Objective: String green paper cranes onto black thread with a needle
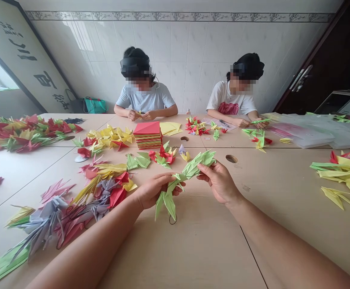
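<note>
Between my two hands I hold a bunch of green folded-paper pieces (189, 170), gathered like stacked origami cranes. My left hand (159, 188) is closed round its lower left part, where pointed paper tips hang down. A thin dark loop (172, 219) shows below those tips. My right hand (220, 182) pinches the upper right end of the bunch between thumb and fingers. Beyond my hands lie loose green folded pieces (138, 160) and a small cluster of red and green ones (163, 155). To the left of my left hand are purple folded pieces (104, 192).
A stack of red, yellow and green paper (147, 136) stands mid-table. Heaps of folded paper lie at left (27, 132) and right (348, 172). Two people (146, 92) sit across, each handling folded paper. Clear plastic sheets (307, 130) lie far right. The table has round holes (231, 159).
</note>
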